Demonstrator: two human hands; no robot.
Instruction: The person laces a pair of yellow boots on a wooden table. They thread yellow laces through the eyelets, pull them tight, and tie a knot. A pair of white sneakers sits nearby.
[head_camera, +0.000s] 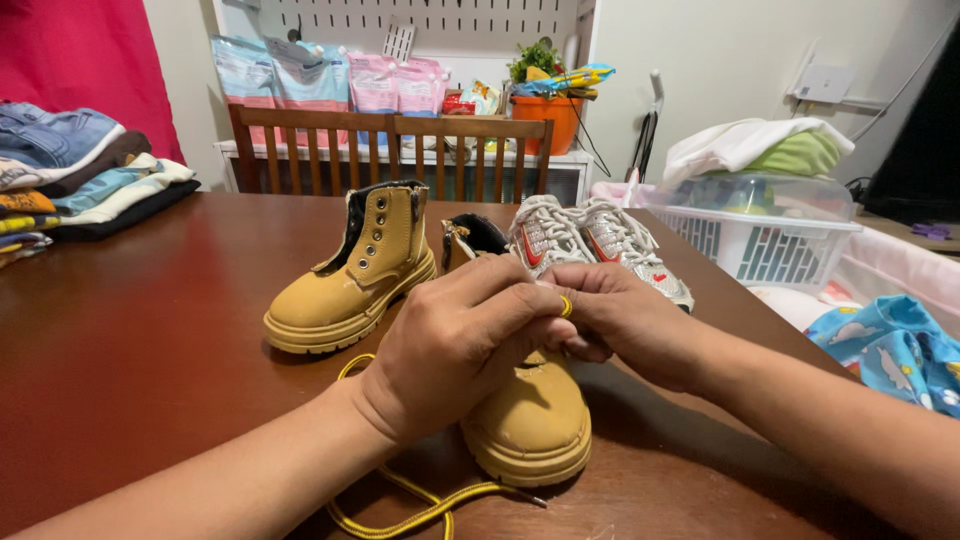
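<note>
Both hands closed together over the near tan boot (530, 420), standing toe-forward on the brown worktop (150, 340). Left hand (460, 345) curled on top, fingers pinched narrow; right hand (625, 325) meeting it from the side, fingertips pinching a yellow lace (420, 500) with a small loop showing between them. Rest of lace trailing out under the boot onto the worktop. Second tan boot (355, 275) unlaced, just to the left and behind. Pair of white sneakers (590, 245) behind the hands. Folded clothes (75, 180) stacked far left; white laundry basket (765, 235) at right.
</note>
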